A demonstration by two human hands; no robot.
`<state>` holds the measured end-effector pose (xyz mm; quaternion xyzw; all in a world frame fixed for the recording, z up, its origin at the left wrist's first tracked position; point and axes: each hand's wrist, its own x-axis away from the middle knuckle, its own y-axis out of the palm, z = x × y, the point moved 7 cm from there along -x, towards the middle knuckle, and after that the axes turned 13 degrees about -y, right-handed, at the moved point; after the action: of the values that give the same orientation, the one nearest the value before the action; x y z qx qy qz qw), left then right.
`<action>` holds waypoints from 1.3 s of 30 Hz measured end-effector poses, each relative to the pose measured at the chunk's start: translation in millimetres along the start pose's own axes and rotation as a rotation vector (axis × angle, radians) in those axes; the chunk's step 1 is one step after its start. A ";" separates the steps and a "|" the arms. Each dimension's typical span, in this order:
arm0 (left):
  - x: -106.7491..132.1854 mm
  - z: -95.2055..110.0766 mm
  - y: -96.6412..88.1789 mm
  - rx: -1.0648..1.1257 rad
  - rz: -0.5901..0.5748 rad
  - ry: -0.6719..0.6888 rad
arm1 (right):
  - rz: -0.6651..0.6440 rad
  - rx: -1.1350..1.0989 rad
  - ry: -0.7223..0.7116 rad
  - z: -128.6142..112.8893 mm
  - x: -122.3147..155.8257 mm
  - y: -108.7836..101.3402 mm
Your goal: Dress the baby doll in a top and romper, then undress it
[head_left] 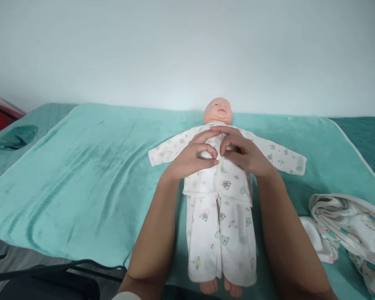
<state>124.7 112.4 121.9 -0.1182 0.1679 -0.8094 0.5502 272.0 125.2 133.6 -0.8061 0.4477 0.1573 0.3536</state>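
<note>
A baby doll [218, 111] lies on its back, dressed in a white printed baby shirt [203, 183] and matching pants [203, 237]. Both shirt sleeves are spread out to the sides, and bare feet show below the pants. My left hand [195, 156] is on the chest, its thumb and index finger closed at the shirt's front edge. Facing it across the middle opening, my right hand [245, 152] has bent fingers closed on the other front edge. The fingertips of both hands nearly meet near the collar. Any fastener between them is too small to make out.
A green plush cover [81, 179] spreads over the bed under the doll. Folded printed cloths [350, 225] lie at the right. A face hole [17, 137] is at the bed's left end. A black chair [50, 283] stands at lower left, and a white wall rises behind.
</note>
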 end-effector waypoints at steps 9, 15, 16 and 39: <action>-0.2 -1.9 0.6 -0.026 0.003 0.002 | -0.171 -0.020 -0.039 -4.2 1.7 -2.8; -0.3 -6.6 -0.9 0.038 -0.007 -0.024 | -0.156 -0.022 -0.019 -2.6 2.1 -1.2; -0.4 -6.7 -1.4 0.053 -0.007 -0.022 | -0.155 -0.022 -0.013 -2.3 2.2 -1.0; -3.9 -5.1 0.0 0.036 0.015 0.029 | 0.055 -0.028 0.022 5.9 -2.5 0.3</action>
<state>124.2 116.7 117.1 -0.0952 0.1624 -0.8097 0.5559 270.8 130.8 130.8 -0.8001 0.4712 0.1644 0.3330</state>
